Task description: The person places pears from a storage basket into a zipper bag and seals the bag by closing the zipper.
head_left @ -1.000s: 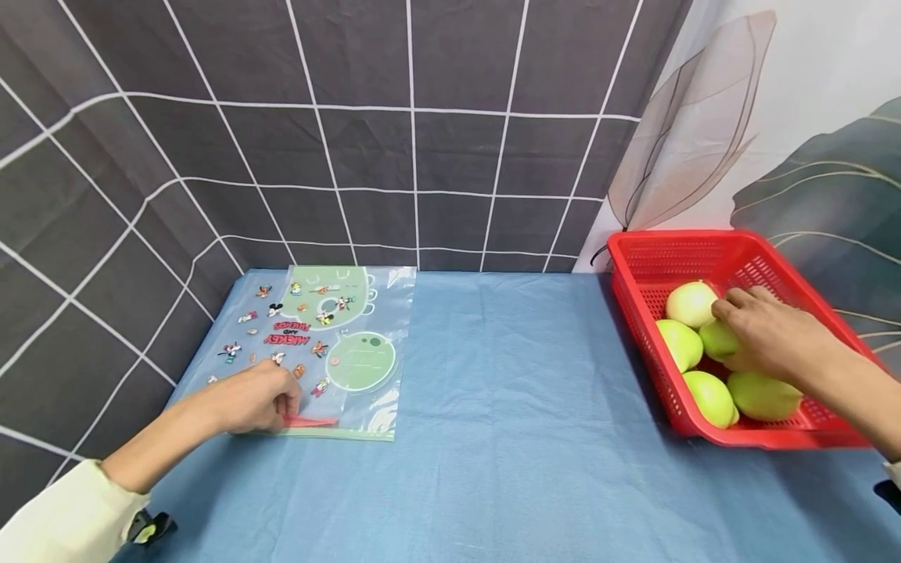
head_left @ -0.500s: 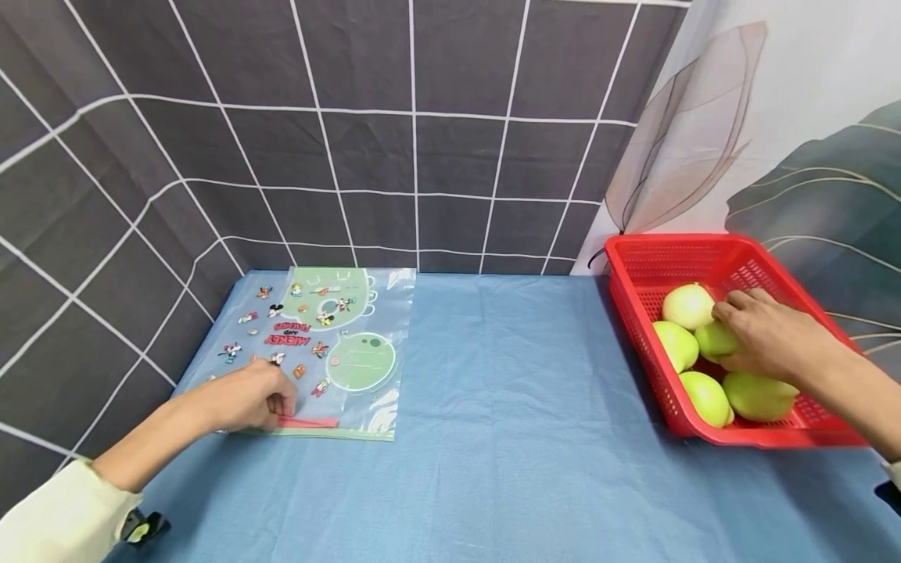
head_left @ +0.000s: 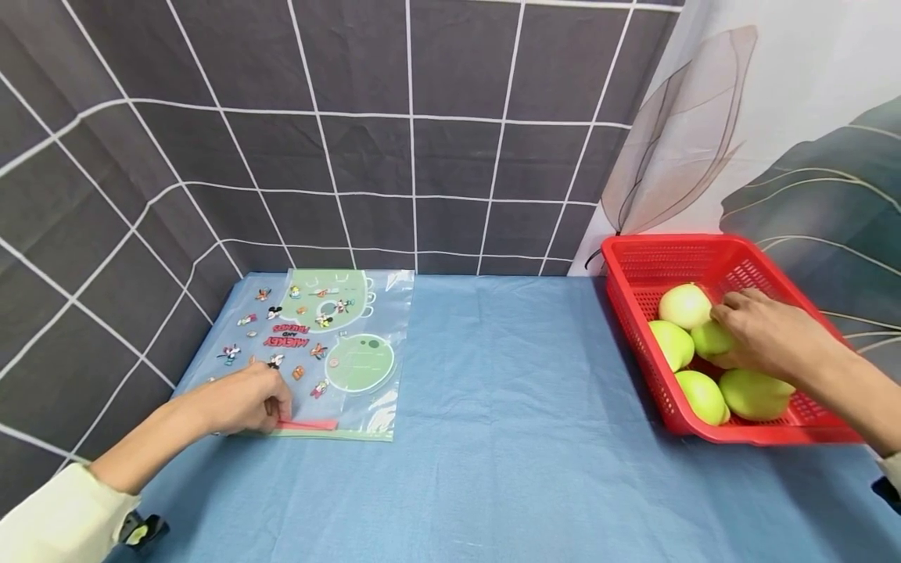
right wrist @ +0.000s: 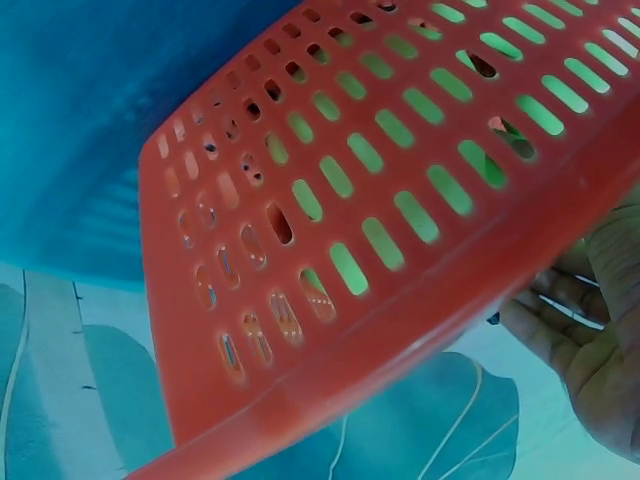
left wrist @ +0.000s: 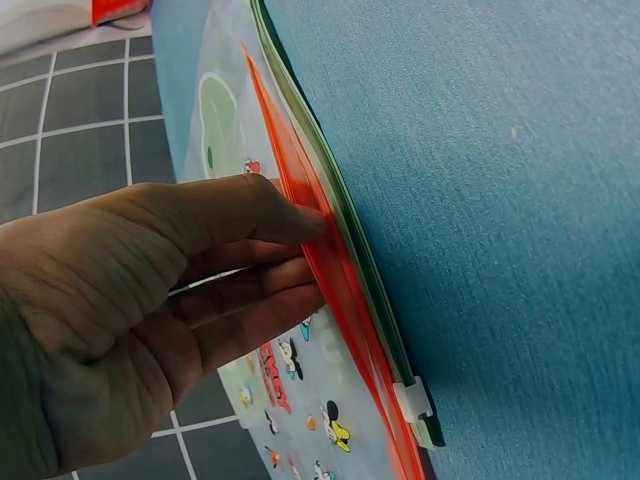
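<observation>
Left hand (head_left: pixel 249 397) pinches thin red strip (head_left: pixel 310 424) along edge of clear cartoon-printed plastic bag (head_left: pixel 317 344), flat on blue-covered table (head_left: pixel 486 438); hard tug could drag bag. Right hand (head_left: pixel 763 332), fingers curled round green rounded fruit (head_left: pixel 709 338) in red perforated plastic basket (head_left: pixel 774 435); loose grip could drop it.

Bag (head_left: pixel 310 356) left of basket (head_left: pixel 669 252)

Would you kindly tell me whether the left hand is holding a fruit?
No, the left hand pinches the red strip of the printed plastic bag.
</observation>
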`<state>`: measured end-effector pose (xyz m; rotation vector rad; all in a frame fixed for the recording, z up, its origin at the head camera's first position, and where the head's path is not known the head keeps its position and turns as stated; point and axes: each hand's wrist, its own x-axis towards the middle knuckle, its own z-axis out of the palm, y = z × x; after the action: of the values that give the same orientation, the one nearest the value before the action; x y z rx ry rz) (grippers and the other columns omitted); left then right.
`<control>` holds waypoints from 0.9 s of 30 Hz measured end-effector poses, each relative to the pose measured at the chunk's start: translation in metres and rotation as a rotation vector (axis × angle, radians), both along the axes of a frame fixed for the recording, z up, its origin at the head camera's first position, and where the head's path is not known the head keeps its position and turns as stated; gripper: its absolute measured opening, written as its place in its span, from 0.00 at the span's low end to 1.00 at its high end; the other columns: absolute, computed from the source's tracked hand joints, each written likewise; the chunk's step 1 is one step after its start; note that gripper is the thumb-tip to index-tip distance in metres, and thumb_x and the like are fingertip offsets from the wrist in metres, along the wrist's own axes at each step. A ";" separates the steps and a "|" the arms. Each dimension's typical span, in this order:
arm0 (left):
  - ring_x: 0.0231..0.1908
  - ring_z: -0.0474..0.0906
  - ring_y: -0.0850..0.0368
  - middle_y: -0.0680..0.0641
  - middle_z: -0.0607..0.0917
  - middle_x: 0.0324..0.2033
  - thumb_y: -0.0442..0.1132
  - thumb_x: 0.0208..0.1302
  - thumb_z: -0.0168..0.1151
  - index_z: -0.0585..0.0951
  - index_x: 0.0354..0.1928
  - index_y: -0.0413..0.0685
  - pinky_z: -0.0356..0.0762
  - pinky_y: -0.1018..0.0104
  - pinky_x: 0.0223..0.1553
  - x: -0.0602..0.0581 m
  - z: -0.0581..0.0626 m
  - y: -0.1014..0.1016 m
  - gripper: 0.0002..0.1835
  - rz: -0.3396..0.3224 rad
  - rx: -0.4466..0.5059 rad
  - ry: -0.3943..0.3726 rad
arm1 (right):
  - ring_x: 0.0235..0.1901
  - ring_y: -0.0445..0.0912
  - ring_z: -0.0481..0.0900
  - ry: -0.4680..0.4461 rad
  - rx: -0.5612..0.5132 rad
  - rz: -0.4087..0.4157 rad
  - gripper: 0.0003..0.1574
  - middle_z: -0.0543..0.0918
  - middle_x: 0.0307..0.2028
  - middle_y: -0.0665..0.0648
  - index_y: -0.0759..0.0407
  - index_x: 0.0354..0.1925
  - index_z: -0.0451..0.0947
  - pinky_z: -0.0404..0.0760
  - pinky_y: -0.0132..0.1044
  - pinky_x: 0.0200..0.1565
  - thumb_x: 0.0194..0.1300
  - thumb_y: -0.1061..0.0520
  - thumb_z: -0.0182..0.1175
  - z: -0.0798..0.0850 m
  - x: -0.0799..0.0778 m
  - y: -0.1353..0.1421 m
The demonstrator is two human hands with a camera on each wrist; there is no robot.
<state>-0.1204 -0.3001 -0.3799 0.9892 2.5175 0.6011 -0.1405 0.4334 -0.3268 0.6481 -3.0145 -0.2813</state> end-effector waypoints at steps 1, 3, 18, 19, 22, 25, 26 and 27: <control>0.25 0.66 0.76 0.64 0.81 0.23 0.19 0.51 0.72 0.91 0.28 0.54 0.66 0.76 0.25 0.000 0.000 0.000 0.17 0.001 0.001 -0.007 | 0.46 0.69 0.85 0.008 -0.005 0.006 0.47 0.87 0.44 0.73 0.73 0.49 0.87 0.95 0.67 0.43 0.36 0.48 0.95 -0.001 -0.001 0.000; 0.25 0.66 0.76 0.65 0.81 0.23 0.19 0.51 0.73 0.91 0.28 0.54 0.66 0.76 0.26 0.000 0.000 0.000 0.17 0.001 0.001 -0.011 | 0.43 0.66 0.84 0.018 -0.013 0.018 0.44 0.87 0.42 0.71 0.71 0.46 0.87 0.95 0.64 0.40 0.36 0.49 0.95 -0.001 -0.003 0.000; 0.26 0.67 0.76 0.67 0.78 0.24 0.21 0.55 0.71 0.89 0.30 0.58 0.68 0.76 0.26 -0.003 0.009 0.009 0.18 -0.028 0.005 0.027 | 0.43 0.64 0.85 0.049 -0.036 0.026 0.42 0.86 0.41 0.70 0.73 0.46 0.85 0.95 0.66 0.42 0.39 0.50 0.94 -0.001 -0.017 -0.004; 0.26 0.68 0.76 0.67 0.79 0.24 0.22 0.57 0.71 0.89 0.30 0.58 0.69 0.76 0.26 -0.003 0.011 0.010 0.17 -0.031 0.001 0.038 | 0.43 0.64 0.85 0.049 -0.038 0.019 0.43 0.86 0.41 0.70 0.73 0.46 0.85 0.95 0.66 0.42 0.40 0.49 0.93 0.000 -0.018 -0.004; 0.27 0.68 0.75 0.66 0.78 0.24 0.22 0.59 0.70 0.90 0.30 0.57 0.69 0.76 0.26 -0.005 0.017 0.014 0.17 -0.030 -0.009 0.069 | 0.44 0.65 0.85 0.032 -0.048 -0.013 0.44 0.87 0.42 0.70 0.74 0.48 0.85 0.94 0.67 0.44 0.41 0.48 0.92 0.004 -0.019 -0.005; 0.26 0.65 0.75 0.67 0.75 0.23 0.21 0.60 0.70 0.88 0.28 0.57 0.66 0.76 0.25 -0.007 0.024 0.018 0.18 -0.027 -0.007 0.123 | 0.45 0.64 0.84 0.018 -0.056 -0.043 0.46 0.87 0.42 0.70 0.75 0.50 0.85 0.94 0.65 0.43 0.42 0.47 0.91 0.009 -0.019 -0.006; 0.25 0.63 0.75 0.67 0.73 0.22 0.21 0.59 0.69 0.86 0.26 0.57 0.64 0.76 0.25 -0.008 0.026 0.019 0.18 -0.030 -0.006 0.154 | 0.46 0.65 0.83 0.013 -0.061 -0.052 0.46 0.86 0.43 0.71 0.75 0.51 0.85 0.94 0.65 0.42 0.42 0.47 0.91 0.010 -0.019 -0.006; 0.25 0.60 0.75 0.67 0.69 0.21 0.20 0.58 0.68 0.84 0.23 0.55 0.61 0.77 0.25 -0.009 0.028 0.021 0.19 -0.034 -0.002 0.185 | 0.46 0.65 0.83 0.010 -0.063 -0.058 0.47 0.86 0.43 0.71 0.76 0.52 0.85 0.94 0.65 0.42 0.43 0.47 0.91 0.012 -0.019 -0.006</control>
<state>-0.1297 -0.2793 -0.3519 1.1323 2.6538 0.5175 -0.1593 0.4277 -0.3145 0.5527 -3.0222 -0.1898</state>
